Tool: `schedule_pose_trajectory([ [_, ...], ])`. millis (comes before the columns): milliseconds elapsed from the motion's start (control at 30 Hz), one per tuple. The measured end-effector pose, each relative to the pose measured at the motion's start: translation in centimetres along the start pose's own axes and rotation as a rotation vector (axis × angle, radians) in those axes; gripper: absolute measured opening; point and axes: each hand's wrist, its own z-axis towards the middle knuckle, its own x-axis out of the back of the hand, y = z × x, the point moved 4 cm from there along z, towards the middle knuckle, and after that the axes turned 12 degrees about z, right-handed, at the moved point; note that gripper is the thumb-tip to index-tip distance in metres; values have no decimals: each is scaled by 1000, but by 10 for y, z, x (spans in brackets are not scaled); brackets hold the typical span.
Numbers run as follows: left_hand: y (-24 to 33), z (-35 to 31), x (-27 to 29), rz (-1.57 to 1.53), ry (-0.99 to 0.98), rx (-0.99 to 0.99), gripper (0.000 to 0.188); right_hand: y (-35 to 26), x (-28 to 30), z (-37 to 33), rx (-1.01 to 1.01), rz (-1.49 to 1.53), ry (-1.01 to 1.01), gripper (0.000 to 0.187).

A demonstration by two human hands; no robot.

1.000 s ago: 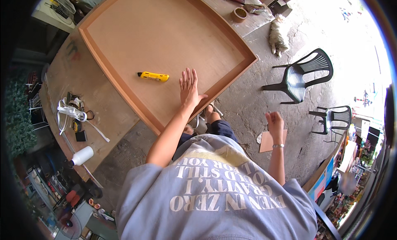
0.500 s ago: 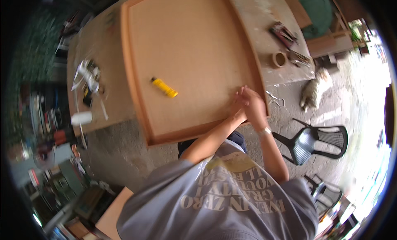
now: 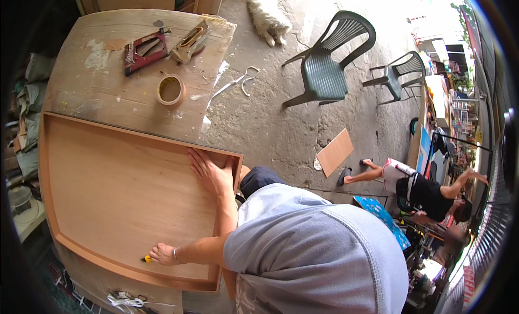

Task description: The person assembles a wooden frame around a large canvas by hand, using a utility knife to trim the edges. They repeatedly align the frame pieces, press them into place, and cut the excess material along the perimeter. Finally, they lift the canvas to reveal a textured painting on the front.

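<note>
A large shallow wooden tray [image 3: 141, 131], or panel with a raised rim, lies on the worktable in front of me. My left hand [image 3: 212, 173] rests open on its bottom, fingers stretched toward the rim near the close right corner. Crossing over my left forearm, my right arm reaches to the tray's left side. There my right hand [image 3: 161, 254], with a band on the wrist, is closed around a yellow tool [image 3: 147, 259] with a black end. Most of that tool is hidden by the fingers, so its exact kind cannot be made out.
On the table [image 3: 116, 97] beyond the tray's right side are a dark red staple gun [image 3: 145, 53], a metal hand tool [image 3: 190, 42] and a tape roll [image 3: 171, 90]. Green plastic chairs [image 3: 324, 78], a white dog [image 3: 268, 22] and a walking person [image 3: 427, 197] are off to the right.
My hands have parted from the tray's close right corner. My right hand has crossed left and taken hold of the yellow tool; my left now lies flat. The view has swung right.
</note>
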Motion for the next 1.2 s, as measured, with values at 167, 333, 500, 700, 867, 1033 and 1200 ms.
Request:
schedule_pose_trajectory([
  [167,-6,-1,1,26,81,-43,98,18,-2,20,81,156,90,43],
  [333,-5,-3,-21,36,134,-88,88,69,99,-5,5,482,175,51],
  [500,-33,-12,-31,138,-68,-287,75,167,264,-62,-82,-333,256,48],
  [700,-87,-105,25,-16,-89,-156,59,307,401,-195,-526,278,1035,35],
  [867,-146,-207,53,-203,31,304,48,340,399,-182,-365,-101,663,51],
  [1033,-168,-303,67,-233,550,851,37,381,411,-132,-348,-315,568,51],
  [1200,-167,-363,40,-208,981,1550,55,390,424,-99,-421,-449,497,49],
])
